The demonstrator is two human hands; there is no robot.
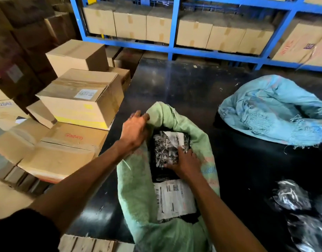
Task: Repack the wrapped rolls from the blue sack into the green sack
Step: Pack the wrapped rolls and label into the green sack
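Pinching the green sack [138, 188] at its rim with the left grip [136, 128], mouth held wide. Clasping a black wrapped roll [165, 148] inside that mouth with the right grip [185, 164]. Well apart to the right on the desk [183, 84], the blue sack [271, 110]; open desk between. Crowded by cardboard boxes [80, 99] along the left edge.

Parcels [165, 146] in near sack [138, 193]; other sack [269, 110] behind-right; probably rolls [291, 197], near right.

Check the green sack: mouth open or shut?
Open. The left hand holds the green sack by its rim; the right hand holds a wrapped roll inside.
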